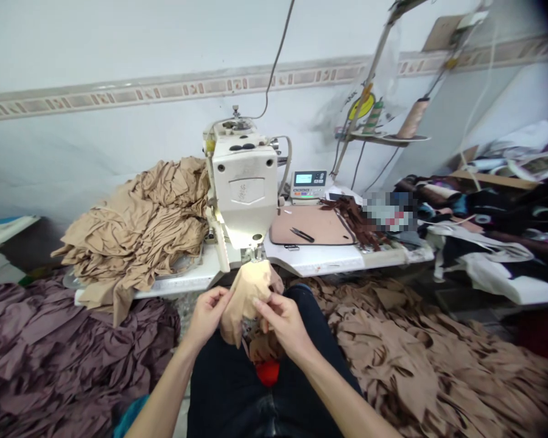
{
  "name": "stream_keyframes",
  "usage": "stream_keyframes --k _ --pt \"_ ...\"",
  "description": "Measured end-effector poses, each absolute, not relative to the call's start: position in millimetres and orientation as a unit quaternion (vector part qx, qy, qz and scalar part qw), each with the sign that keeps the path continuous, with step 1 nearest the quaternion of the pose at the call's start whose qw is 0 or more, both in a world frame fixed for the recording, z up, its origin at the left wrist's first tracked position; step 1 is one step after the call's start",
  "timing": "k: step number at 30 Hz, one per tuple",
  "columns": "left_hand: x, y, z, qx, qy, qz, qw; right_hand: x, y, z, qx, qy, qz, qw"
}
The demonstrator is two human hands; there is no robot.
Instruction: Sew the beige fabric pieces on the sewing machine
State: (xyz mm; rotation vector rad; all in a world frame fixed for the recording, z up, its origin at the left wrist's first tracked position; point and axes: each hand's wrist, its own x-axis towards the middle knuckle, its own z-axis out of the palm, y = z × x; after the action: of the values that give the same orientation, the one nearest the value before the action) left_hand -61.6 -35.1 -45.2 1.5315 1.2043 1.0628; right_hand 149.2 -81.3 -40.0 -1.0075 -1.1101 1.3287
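Observation:
A piece of tan fabric (245, 295) hangs between my hands, its upper edge close under the needle area of the white sewing machine (245, 182). My left hand (209, 313) pinches the left edge of the fabric. On the right side, my right hand (281, 316) grips it between thumb and fingers. Whether the presser foot is down on the cloth is too small to tell. The machine's lamp lights the fabric's top brightly. Below it, my lap shows with a red item (267, 372) between the legs.
Tan garments (150, 219) are heaped left of the machine. Black thread snips (302, 235) lie on a pink pad (310, 222), near a control panel (309, 185). Thread cones (413, 118) stand on a rack. Purple-brown cloth (73, 353) and brown cloth (420, 353) pile up on either side.

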Motion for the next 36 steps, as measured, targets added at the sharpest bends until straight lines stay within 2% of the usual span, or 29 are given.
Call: stream_keyframes --k 4,7,10,14,18,24,30,33,36 --pt "-68 -49 -57 0.693 0.474 0.327 0.435 184 -93 -32 -0.432 -0.576 0.548 0.427" --pt "-56 -60 -61 0.654 0.489 0.357 0.453 191 -101 -22 -0.436 -0.672 0.484 0.352" --pt "-32 -74 -61 0.643 0.431 0.334 0.538 188 -107 -11 -0.427 -0.739 0.455 0.255" --pt "-16 -86 -62 0.647 0.353 0.193 0.647 196 -109 -4 -0.393 -0.791 0.437 0.170" --pt "-28 -85 -60 0.645 0.345 0.140 0.667 219 -106 -8 -0.388 -0.768 0.469 0.201" --pt "-35 -81 -44 0.687 0.342 0.199 0.610 229 -101 -19 -0.417 -0.721 0.464 0.302" --pt "-29 -82 -38 0.624 0.423 0.326 0.570 220 -97 -25 -0.465 -0.552 0.589 0.363" --pt "-33 -77 -35 0.631 0.420 0.356 0.546 216 -94 -21 -0.478 -0.538 0.568 0.399" --pt "-39 -71 -29 0.694 0.414 0.357 0.468 210 -93 -13 -0.480 -0.571 0.506 0.434"
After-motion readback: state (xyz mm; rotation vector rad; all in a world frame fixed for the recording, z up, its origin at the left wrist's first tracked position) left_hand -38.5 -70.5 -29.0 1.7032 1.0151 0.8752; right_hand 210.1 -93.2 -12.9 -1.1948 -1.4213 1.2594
